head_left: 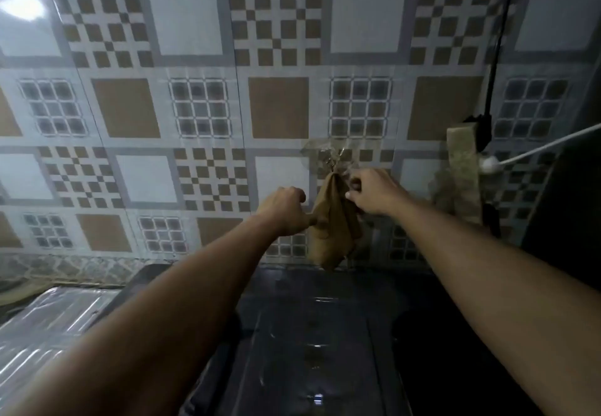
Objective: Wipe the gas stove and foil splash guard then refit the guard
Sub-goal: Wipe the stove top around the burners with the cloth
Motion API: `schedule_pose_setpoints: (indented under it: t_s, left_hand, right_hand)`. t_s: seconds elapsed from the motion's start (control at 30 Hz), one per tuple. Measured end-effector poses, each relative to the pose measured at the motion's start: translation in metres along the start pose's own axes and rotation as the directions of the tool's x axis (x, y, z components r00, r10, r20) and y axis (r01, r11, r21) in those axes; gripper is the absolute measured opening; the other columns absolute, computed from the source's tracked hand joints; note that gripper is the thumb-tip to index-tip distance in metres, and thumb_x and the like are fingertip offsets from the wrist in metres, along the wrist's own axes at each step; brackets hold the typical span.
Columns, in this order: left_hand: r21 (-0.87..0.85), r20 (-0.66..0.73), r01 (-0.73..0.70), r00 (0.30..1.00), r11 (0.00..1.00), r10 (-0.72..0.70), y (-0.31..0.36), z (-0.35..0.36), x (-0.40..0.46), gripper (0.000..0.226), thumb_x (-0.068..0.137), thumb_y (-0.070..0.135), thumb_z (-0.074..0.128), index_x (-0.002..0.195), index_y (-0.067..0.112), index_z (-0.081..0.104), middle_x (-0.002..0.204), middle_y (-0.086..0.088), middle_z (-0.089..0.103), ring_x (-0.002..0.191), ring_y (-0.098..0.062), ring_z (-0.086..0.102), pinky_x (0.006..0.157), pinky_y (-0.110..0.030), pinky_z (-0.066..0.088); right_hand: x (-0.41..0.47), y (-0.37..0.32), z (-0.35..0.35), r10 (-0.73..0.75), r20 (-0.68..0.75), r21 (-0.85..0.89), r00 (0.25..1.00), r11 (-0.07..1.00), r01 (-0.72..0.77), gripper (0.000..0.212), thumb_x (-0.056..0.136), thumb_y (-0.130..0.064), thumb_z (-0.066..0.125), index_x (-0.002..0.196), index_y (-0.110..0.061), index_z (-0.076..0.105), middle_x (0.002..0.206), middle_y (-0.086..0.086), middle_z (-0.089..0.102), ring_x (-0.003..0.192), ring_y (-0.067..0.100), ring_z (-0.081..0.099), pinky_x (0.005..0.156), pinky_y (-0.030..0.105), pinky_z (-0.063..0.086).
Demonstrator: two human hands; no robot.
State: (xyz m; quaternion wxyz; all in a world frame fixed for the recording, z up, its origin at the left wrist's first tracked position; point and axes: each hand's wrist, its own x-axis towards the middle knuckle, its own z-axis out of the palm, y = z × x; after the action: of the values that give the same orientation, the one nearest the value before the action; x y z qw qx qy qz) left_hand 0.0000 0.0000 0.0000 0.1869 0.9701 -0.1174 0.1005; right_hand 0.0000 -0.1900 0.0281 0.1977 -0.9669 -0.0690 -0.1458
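**Both hands on the brown cloth at the wall hook**

We see a brown cloth (pixel 331 220) hanging just right of the frame's centre, its top bunched at a small clear hook (pixel 328 157) stuck to the tiled wall (pixel 195 107). Our left hand (pixel 286 211) has its fingers curled round the cloth's left edge, gripping it. Our right hand (pixel 374 191) pinches the cloth near its top, thumb and fingers closed on the fabric just under the hook. Below the cloth, in the lower middle of the frame, lies a dark glossy surface (pixel 318 334); whether it is the stove top we cannot tell. The foil splash guard (pixel 55 321) lies flat at the lower left. At the right edge, a black cable (pixel 497 58) runs down the wall, a white cable (pixel 546 144) crosses it, and a pale sponge-like strip (pixel 461 162) hangs beside them.
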Motion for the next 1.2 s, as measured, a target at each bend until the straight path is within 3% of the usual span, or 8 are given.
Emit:
schedule_pose_setpoints:
  t_s: [0.1,0.2,0.4,0.57,0.73,0.87,1.0,1.2]
  left_hand:
    - [-0.026,-0.001,0.048,0.999,0.999,-0.048,0.0,0.021,0.014,0.042,0.078,0.055,0.069,0.099,0.019,0.062,0.088,0.002,0.063,0.079,-0.015,0.061,0.068,-0.031,0.053]
    - [-0.076,-0.014,0.089,0.996,0.993,-0.09,0.002,0.038,0.024,0.025,0.082,0.046,0.069,0.088,0.022,0.064,0.079,0.004,0.065,0.07,-0.01,0.063,0.055,-0.025,0.049]
    - [-0.352,-0.085,0.122,0.983,0.928,-0.162,0.0,0.043,0.032,0.013,0.091,0.02,0.062,0.083,0.016,0.071,0.076,0.0,0.07,0.069,-0.012,0.07,0.064,-0.035,0.062]
    - [-0.51,-0.216,0.036,0.962,0.859,-0.169,0.002,-0.006,0.029,0.011,0.096,0.019,0.05,0.095,0.018,0.061,0.093,-0.003,0.063,0.085,-0.016,0.062,0.076,-0.033,0.056]
    - [-0.585,-0.338,-0.083,0.929,0.807,-0.149,0.01,-0.067,0.016,0.009,0.097,0.021,0.05,0.092,0.017,0.058,0.087,0.003,0.056,0.082,-0.013,0.056,0.073,-0.029,0.049]
    - [-0.568,-0.411,-0.136,0.901,0.812,-0.137,0.014,-0.1,-0.007,0.009,0.092,0.022,0.063,0.085,0.021,0.057,0.083,0.005,0.057,0.077,-0.006,0.055,0.063,-0.019,0.043]
    - [-0.544,-0.481,-0.141,0.86,0.827,-0.17,0.014,-0.114,-0.034,0.008,0.088,0.022,0.068,0.085,0.018,0.061,0.081,0.006,0.059,0.075,-0.003,0.057,0.062,-0.016,0.044]
    - [-0.575,-0.291,0.109,0.899,0.811,-0.327,-0.001,-0.11,-0.085,0.034,0.078,0.029,0.077,0.102,0.013,0.059,0.093,-0.002,0.063,0.085,-0.019,0.064,0.075,-0.037,0.058]
  right_hand:
    - [0.011,0.004,0.018,0.076,-0.055,0.07,0.996,0.995,-0.072,0.025,0.089,-0.027,0.067,0.111,-0.017,0.065,0.106,0.005,0.065,0.096,0.024,0.061,0.084,0.039,0.052]
    - [0.016,0.006,0.03,0.095,-0.075,0.11,0.993,0.99,-0.087,0.009,0.089,-0.023,0.066,0.096,-0.018,0.067,0.096,0.003,0.063,0.093,0.023,0.061,0.076,0.032,0.047]
    - [0.025,0.009,0.027,0.125,-0.164,0.229,0.979,0.97,-0.085,0.012,0.095,-0.016,0.055,0.084,-0.02,0.055,0.09,0.002,0.058,0.086,0.021,0.054,0.072,0.03,0.038]
    - [0.018,0.001,-0.005,0.231,-0.211,0.487,0.95,0.867,-0.103,0.013,0.1,-0.013,0.041,0.099,-0.019,0.052,0.098,0.005,0.056,0.089,0.023,0.053,0.07,0.03,0.04]
    - [-0.01,-0.02,-0.039,0.093,-0.017,0.62,0.996,0.782,-0.062,0.024,0.085,-0.039,0.064,0.092,-0.016,0.064,0.09,0.005,0.064,0.088,0.027,0.063,0.079,0.041,0.05]
    - [-0.038,-0.047,-0.059,0.047,0.202,0.409,0.978,0.903,-0.128,0.059,0.066,-0.042,0.085,0.112,-0.015,0.061,0.099,0.001,0.065,0.085,0.018,0.063,0.067,0.03,0.05]
    - [-0.062,-0.075,-0.075,0.088,0.319,0.598,0.944,0.754,-0.272,0.075,0.059,-0.052,0.086,0.114,-0.008,0.062,0.102,0.012,0.072,0.09,0.029,0.071,0.083,0.046,0.058]
    - [-0.1,-0.115,-0.084,0.105,0.301,0.771,0.948,0.558,-0.306,0.041,0.091,-0.046,0.06,0.1,-0.006,0.065,0.075,0.012,0.069,0.068,0.026,0.068,0.078,0.043,0.059]
